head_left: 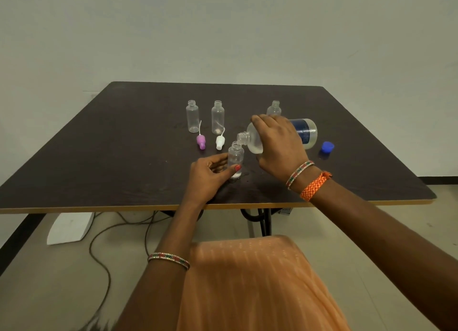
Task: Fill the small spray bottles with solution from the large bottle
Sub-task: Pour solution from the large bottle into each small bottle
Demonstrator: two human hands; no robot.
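Four small clear bottles stand uncapped on a dark desk (124, 142) set against a pale wall, with cables (104, 234) trailing over the tiled floor beneath. Three are lined up toward the far edge: one at left (192, 116), one at centre (217, 117), and a third (274, 108) partly hidden behind the right hand (280, 145). The fourth bottle (235, 157) stands nearer the front edge, gripped low down by the left hand (208, 174), its fingers (218, 161) curled round the back and its thumb pressed to the front. The right hand's fingers wrap over one large bottle (304, 132), tipped on its side so its open neck touches the mouth of the fourth bottle; a little liquid shows at the bottom of that bottle. Two spray tops lie between the far row and the front bottle, one purple (201, 142), one white (219, 142). One blue cap (327, 147) lies toward the right edge.
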